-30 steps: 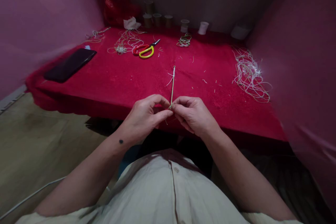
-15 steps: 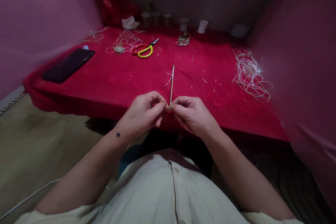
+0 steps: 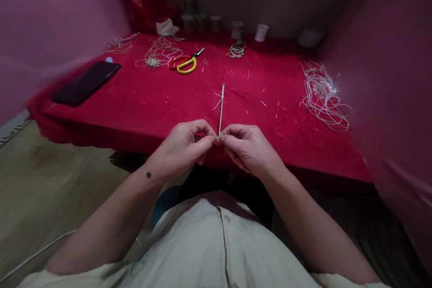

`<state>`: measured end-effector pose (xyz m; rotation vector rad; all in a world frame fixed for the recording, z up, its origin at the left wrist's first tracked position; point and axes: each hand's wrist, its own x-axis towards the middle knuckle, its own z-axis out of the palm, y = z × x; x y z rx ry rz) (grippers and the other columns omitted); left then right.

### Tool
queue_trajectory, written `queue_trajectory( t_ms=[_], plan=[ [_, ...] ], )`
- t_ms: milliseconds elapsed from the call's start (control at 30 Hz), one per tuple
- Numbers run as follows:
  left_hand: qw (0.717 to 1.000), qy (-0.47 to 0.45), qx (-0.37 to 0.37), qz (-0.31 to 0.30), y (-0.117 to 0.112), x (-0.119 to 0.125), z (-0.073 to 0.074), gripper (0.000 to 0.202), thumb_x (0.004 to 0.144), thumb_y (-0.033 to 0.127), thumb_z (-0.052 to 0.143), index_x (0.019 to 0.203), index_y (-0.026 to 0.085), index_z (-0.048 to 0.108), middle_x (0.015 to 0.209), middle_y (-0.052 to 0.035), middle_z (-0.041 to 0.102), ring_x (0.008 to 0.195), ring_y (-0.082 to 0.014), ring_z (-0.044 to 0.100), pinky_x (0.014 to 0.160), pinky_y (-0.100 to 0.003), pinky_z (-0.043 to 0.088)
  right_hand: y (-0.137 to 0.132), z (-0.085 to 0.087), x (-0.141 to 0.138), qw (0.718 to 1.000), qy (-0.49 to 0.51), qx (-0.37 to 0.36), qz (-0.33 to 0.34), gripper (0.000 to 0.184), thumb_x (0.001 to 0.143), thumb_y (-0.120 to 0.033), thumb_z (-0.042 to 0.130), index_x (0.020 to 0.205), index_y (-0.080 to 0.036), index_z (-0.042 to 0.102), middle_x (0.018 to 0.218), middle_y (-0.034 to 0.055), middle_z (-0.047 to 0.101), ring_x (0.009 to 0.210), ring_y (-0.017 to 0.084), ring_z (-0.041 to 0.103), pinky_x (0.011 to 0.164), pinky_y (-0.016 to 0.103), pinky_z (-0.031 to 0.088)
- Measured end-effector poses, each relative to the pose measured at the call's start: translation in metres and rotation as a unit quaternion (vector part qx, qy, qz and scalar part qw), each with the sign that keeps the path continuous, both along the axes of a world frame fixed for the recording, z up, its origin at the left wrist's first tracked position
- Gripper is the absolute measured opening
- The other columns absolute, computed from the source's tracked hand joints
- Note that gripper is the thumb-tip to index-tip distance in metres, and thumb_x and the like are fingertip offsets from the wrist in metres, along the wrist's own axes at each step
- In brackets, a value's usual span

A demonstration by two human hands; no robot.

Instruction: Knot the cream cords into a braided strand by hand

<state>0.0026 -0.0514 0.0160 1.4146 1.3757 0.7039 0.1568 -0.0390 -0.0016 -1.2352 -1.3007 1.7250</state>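
A thin pale-green braided cord (image 3: 221, 114) runs straight from a looped far end on the red cloth down to my fingers. My left hand (image 3: 191, 146) pinches its near end between thumb and forefinger. On the other side, my right hand (image 3: 248, 146) pinches the cord at almost the same spot, and the fingertips of both hands nearly meet. Fine loose strands stick out from the cord's left side farther up. The exact knot or strand between my fingertips is too small to make out.
Red-and-yellow-handled scissors (image 3: 187, 62) lie beyond my hands on the red cloth (image 3: 141, 103). A dark phone (image 3: 87, 83) is at the left. Tangled cords (image 3: 324, 96) lie at the right, and a small cord bundle (image 3: 236, 48) sits near several thread spools (image 3: 261, 33). Short thread clippings are scattered about.
My left fingers have shifted slightly right and down, closing in on the cord's near end. My right hand stays almost where it was.
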Motion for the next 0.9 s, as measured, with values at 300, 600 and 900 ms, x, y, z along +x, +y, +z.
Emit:
queue_trajectory(
  t_ms=[300,600,900],
  plan=[
    [0.995,-0.077,-0.07,0.011,0.0,0.0038,-0.0019,0.007,0.085,0.023,0.051,0.082,0.017,0.048,0.045,0.0049,0.058,0.032,-0.0073,0.049,0.032,-0.013,0.035,-0.0009,0.0036,-0.0001,1.0,-0.002,-0.003,0.009,0.013,0.08,-0.014,0.055,0.067,-0.014,0.057,0.035,-0.0106,0.039,0.025,0.001,0.028,0.028,0.014,0.019],
    [0.993,-0.091,-0.072,0.005,0.0067,0.0025,-0.0029,0.013,0.081,0.021,0.056,0.072,0.012,0.058,0.047,0.0023,0.058,0.037,-0.0058,0.052,0.037,-0.013,0.04,-0.0008,0.0039,0.0012,1.0,-0.022,0.007,0.015,0.018,0.083,-0.017,0.052,0.065,-0.015,0.053,0.035,-0.0106,0.04,0.025,0.001,0.029,0.029,0.013,0.021],
    [0.999,0.034,0.019,0.01,0.0028,0.0045,-0.005,0.011,0.079,0.021,0.055,0.073,0.014,0.06,0.039,0.0081,0.048,0.027,-0.0028,0.037,0.029,-0.012,0.027,-0.0008,0.0017,-0.0011,0.999,-0.033,0.001,0.009,0.018,0.078,-0.013,0.052,0.061,-0.016,0.05,0.036,-0.0107,0.04,0.024,0.002,0.03,0.025,0.012,0.019]
  ],
)
